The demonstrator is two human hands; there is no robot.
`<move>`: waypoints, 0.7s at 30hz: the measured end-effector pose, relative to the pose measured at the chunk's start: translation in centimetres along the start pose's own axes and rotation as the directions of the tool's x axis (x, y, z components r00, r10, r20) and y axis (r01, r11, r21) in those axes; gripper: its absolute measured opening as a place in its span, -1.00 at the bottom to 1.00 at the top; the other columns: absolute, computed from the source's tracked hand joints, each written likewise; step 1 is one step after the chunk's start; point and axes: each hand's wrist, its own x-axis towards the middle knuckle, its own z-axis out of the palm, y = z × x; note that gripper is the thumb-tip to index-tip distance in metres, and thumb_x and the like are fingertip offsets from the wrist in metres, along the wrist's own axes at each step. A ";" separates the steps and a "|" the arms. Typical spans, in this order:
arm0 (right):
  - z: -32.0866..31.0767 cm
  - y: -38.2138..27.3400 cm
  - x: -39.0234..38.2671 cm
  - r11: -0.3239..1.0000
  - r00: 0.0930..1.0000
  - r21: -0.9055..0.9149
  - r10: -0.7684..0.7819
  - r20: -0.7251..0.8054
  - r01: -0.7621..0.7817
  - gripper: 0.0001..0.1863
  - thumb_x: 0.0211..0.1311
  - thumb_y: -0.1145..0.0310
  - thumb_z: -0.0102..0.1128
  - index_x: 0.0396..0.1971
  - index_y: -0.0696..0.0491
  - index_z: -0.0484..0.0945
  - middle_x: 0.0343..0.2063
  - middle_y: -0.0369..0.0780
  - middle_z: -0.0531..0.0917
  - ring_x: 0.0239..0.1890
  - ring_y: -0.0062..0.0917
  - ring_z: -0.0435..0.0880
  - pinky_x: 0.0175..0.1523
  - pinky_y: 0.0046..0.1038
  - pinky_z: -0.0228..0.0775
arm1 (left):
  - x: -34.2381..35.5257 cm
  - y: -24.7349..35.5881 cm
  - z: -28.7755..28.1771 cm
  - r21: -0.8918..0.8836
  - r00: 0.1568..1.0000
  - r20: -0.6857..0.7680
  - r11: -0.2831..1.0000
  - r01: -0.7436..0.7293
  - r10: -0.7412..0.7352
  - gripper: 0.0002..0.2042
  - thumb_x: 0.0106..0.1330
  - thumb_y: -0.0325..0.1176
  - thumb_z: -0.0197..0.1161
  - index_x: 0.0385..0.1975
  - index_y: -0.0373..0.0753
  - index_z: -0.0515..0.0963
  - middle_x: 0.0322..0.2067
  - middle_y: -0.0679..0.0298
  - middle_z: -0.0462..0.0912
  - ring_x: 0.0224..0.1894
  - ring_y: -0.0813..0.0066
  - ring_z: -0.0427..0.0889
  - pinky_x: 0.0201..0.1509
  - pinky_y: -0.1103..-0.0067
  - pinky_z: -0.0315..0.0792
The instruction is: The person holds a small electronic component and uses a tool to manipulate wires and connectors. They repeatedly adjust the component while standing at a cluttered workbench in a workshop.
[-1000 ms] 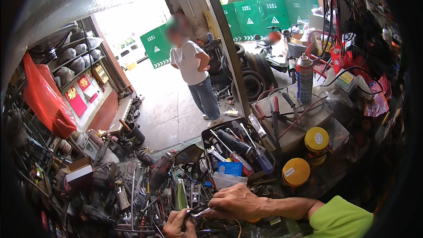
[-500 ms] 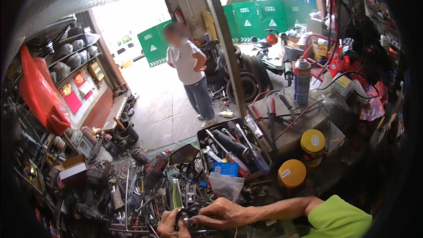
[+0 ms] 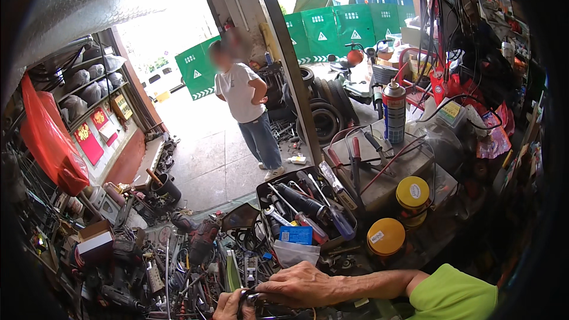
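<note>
Both my left hand (image 3: 228, 305) and right hand (image 3: 296, 284) pinch a small dark part (image 3: 248, 295), perhaps metal. They work just below the black tool tray (image 3: 264, 192) on the desk (image 3: 178, 261).

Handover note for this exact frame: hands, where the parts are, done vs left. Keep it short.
Left hand: low at the frame's bottom edge, fingers curled on a small dark part.
Right hand: reaches across from the right, fingertips on the same part.
Around them: cluttered bench of tools, open tool tray with screwdrivers just behind, two yellow-lidded jars to the right, spray can further back.
Done: part in both hands.
Left: cannot tell; the part is too small to read.
</note>
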 end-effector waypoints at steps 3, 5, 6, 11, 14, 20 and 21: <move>0.8 0.8 -0.7 0.967 0.985 0.215 0.112 0.129 -0.138 -0.77 0.40 0.27 0.09 -0.14 0.10 0.59 -0.55 -0.22 0.60 -0.59 -0.46 0.54 -0.51 -0.37 0.36 | 0.1 0.0 0.0 -0.012 1.000 -0.013 1.000 -0.006 0.006 -0.79 0.16 -0.64 0.11 -0.21 -0.43 0.58 -0.38 0.05 0.58 -0.34 0.14 0.59 -0.20 0.42 0.47; 1.5 0.8 -1.2 0.879 0.948 0.385 0.193 0.253 -0.282 -0.75 0.44 0.25 0.05 -0.18 0.12 0.58 -0.56 -0.22 0.59 -0.60 -0.49 0.52 -0.51 -0.38 0.32 | 0.0 0.0 0.0 -0.029 1.000 -0.014 1.000 0.011 -0.012 -0.79 0.16 -0.65 0.11 -0.21 -0.44 0.58 -0.38 0.06 0.57 -0.35 0.17 0.58 -0.21 0.44 0.47; 2.0 0.4 -1.2 0.811 0.928 0.469 0.227 0.295 -0.348 -0.73 0.46 0.23 0.03 -0.19 0.13 0.58 -0.56 -0.21 0.59 -0.60 -0.50 0.50 -0.51 -0.38 0.30 | 0.0 -0.1 0.0 -0.040 0.999 -0.012 0.999 0.029 -0.030 -0.79 0.16 -0.65 0.11 -0.21 -0.44 0.57 -0.38 0.07 0.57 -0.35 0.18 0.57 -0.21 0.44 0.46; 5.3 0.5 -2.7 0.600 0.920 0.698 0.277 0.279 -0.392 -0.69 0.50 0.20 -0.03 -0.21 0.15 0.56 -0.57 -0.21 0.55 -0.61 -0.54 0.43 -0.52 -0.40 0.24 | -0.1 -0.1 0.1 -0.082 0.998 0.009 0.994 0.070 -0.069 -0.82 0.23 -0.62 0.10 -0.20 -0.45 0.56 -0.39 0.13 0.55 -0.37 0.31 0.54 -0.23 0.51 0.44; 3.1 -0.3 -1.3 0.801 0.957 0.524 0.242 0.159 -0.290 -0.77 0.41 0.29 0.07 -0.36 0.14 0.53 -0.65 -0.08 0.52 -0.67 -0.31 0.47 -0.54 -0.32 0.27 | -0.4 -0.4 0.1 -0.119 0.990 0.008 0.983 0.138 -0.138 -0.83 0.26 -0.62 0.09 -0.20 -0.46 0.56 -0.38 0.16 0.54 -0.36 0.39 0.53 -0.25 0.55 0.43; 1.4 -0.5 -0.6 0.890 0.963 0.386 0.175 0.202 -0.243 -0.79 0.33 0.34 0.13 -0.48 0.12 0.47 -0.72 -0.01 0.43 -0.70 -0.10 0.43 -0.57 -0.22 0.22 | -0.5 -1.4 0.0 -0.093 0.994 -0.013 0.990 0.105 -0.107 -0.80 0.25 -0.63 0.07 -0.16 -0.46 0.55 -0.36 0.19 0.52 -0.39 0.45 0.49 -0.29 0.59 0.41; 1.5 -0.5 -0.7 0.912 0.979 0.371 0.124 0.163 -0.177 -0.79 0.33 0.34 0.14 -0.48 0.13 0.47 -0.73 -0.01 0.42 -0.71 -0.13 0.42 -0.57 -0.23 0.23 | -0.5 -1.5 -0.1 -0.101 0.993 -0.010 0.988 0.119 -0.121 -0.79 0.24 -0.64 0.07 -0.16 -0.46 0.55 -0.36 0.18 0.53 -0.39 0.43 0.50 -0.28 0.58 0.41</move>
